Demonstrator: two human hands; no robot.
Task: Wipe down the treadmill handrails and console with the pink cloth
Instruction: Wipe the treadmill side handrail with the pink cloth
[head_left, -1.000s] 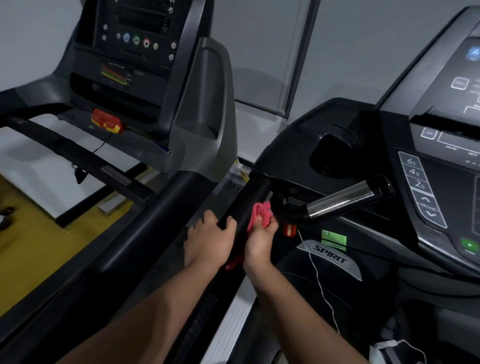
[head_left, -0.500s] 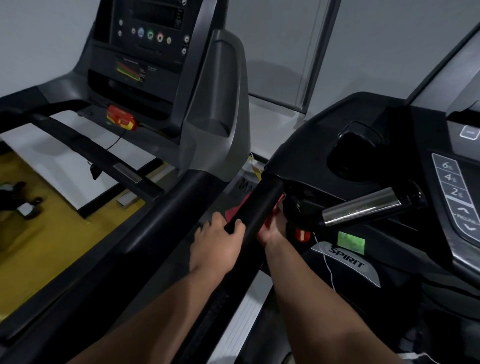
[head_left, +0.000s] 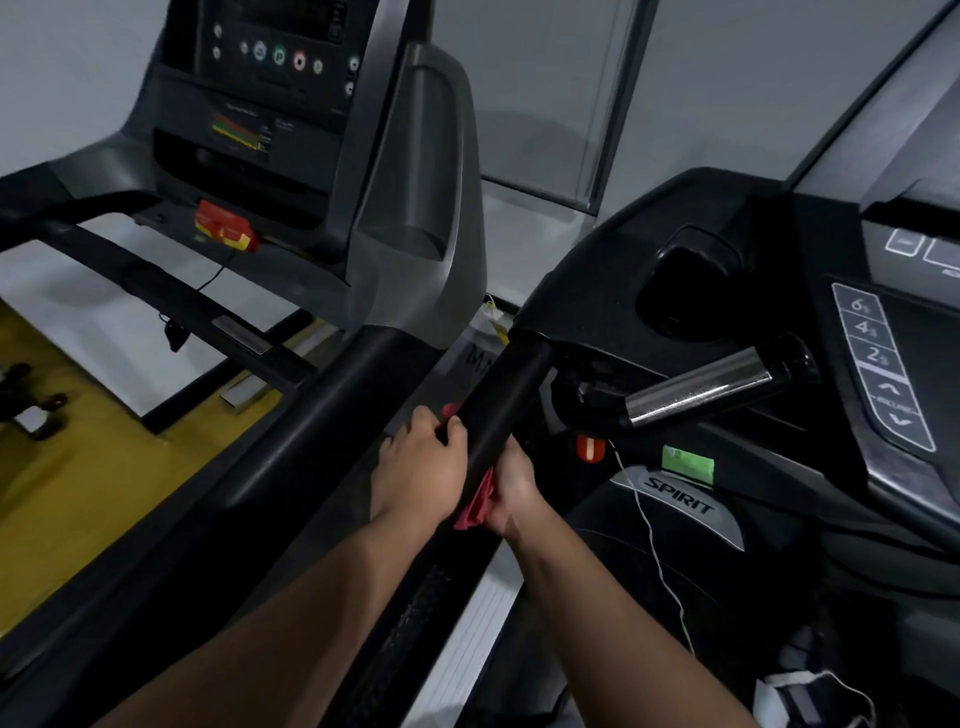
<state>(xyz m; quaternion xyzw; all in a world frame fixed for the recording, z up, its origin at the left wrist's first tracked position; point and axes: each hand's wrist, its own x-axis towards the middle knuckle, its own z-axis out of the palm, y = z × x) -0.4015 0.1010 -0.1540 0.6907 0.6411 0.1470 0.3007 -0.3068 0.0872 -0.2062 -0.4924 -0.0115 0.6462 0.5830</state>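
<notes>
A black padded handrail (head_left: 506, 395) runs from the bottom middle up to the black console (head_left: 613, 270) of the right treadmill. The pink cloth (head_left: 475, 501) is wrapped under the rail; a bit of it shows at the rail's left side by my fingertips and more hangs out at the right. My left hand (head_left: 421, 467) grips the rail and cloth from the left. My right hand (head_left: 511, 486) presses the cloth against the rail from the right. Most of the cloth is hidden behind the rail.
A chrome pulse grip (head_left: 696, 387) sticks out right of the rail, above a red safety key (head_left: 589, 449) with a white cord. The incline keypad (head_left: 878, 364) is at far right. A second grey treadmill (head_left: 332, 156) stands close on the left, over yellow floor (head_left: 78, 467).
Both hands have slid a little down the rail toward me with the cloth. The cloth, bunched at the rail's right side a second ago, now wraps under it.
</notes>
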